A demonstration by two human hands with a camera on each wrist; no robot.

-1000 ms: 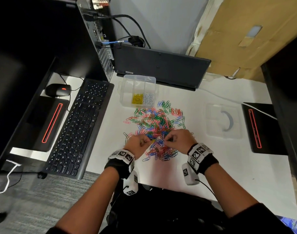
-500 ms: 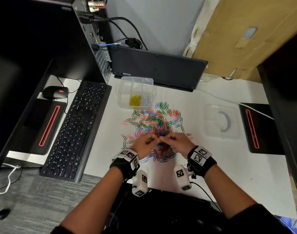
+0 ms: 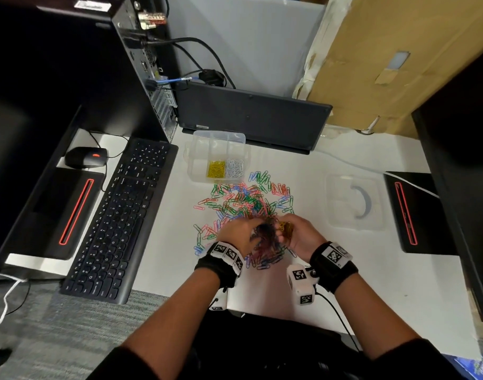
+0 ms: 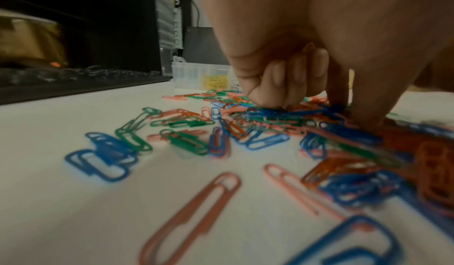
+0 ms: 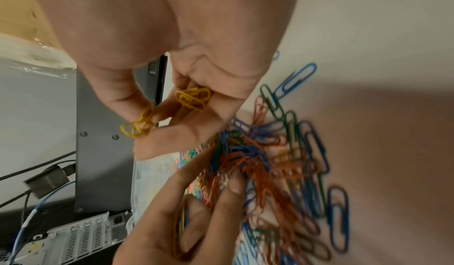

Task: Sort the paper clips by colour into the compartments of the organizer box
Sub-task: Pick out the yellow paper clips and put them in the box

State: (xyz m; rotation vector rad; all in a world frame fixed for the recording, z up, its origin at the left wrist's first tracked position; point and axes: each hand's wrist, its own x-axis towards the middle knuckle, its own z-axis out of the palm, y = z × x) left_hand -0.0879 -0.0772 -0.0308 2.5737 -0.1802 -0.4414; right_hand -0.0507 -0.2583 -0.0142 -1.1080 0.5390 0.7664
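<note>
Clips (image 3: 243, 204) in blue, green, pink and orange lay heaped on the white bench (image 3: 344, 270), just near of the box (image 3: 199, 149). The box was clear plastic with several compartments; yellow clips (image 3: 216, 169) filled one near compartment and white clips (image 3: 234, 168) the one to its right, while the far compartments looked bare. Both hands worked at the near edge of the heap, close together. The right hand (image 3: 299, 237) was curled, with a bunch of gold clips (image 5: 192, 98) tucked between palm and fingers, and more of them pinched at its fingertips (image 5: 147, 117). The left hand (image 3: 236, 234) reached down into the heap with curled fingers (image 4: 272, 86), their tips touching blue and orange clips; a yellow clip (image 4: 310, 46) peeked from inside its palm. Whether it also pinched a clip from the heap I could not tell, as the frame was blurred there. Each wrist wore a black band with white marker tags.

A clear lid (image 3: 354, 202) lay flat to the right of the heap, well apart from the box. A black keyboard (image 3: 119, 215) sat to the left, with a mouse (image 3: 86, 157) at its far left. A dark laptop (image 3: 251, 116) stood at the far side behind the box, a computer tower (image 3: 150, 78) to its left, and brown cardboard (image 3: 399, 64) leaned at far right.
</note>
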